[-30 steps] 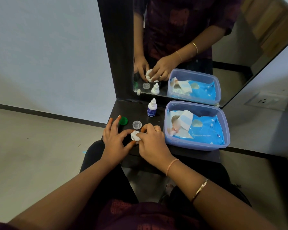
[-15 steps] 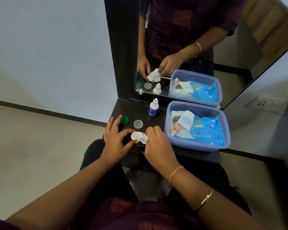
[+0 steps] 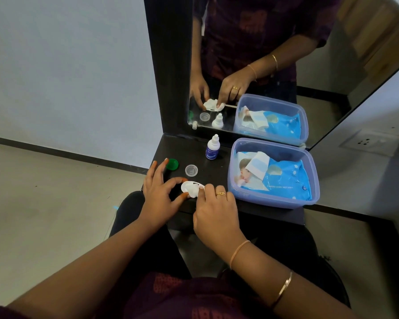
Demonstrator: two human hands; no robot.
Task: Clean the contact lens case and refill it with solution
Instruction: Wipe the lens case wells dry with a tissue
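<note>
Two hands, centre frame. Leftmost, left hand pinches left end of one white case between thumb and forefinger, other fingers spread. Above it on dark surface, two loose caps, near but apart: one green cap, one clear cap. Case sits near surface's front edge. Next, right hand, fingers curled, pinches one white wipe pressed onto case. One bottle upright, upper centre. Right: one tub holding one blue pack.
</note>
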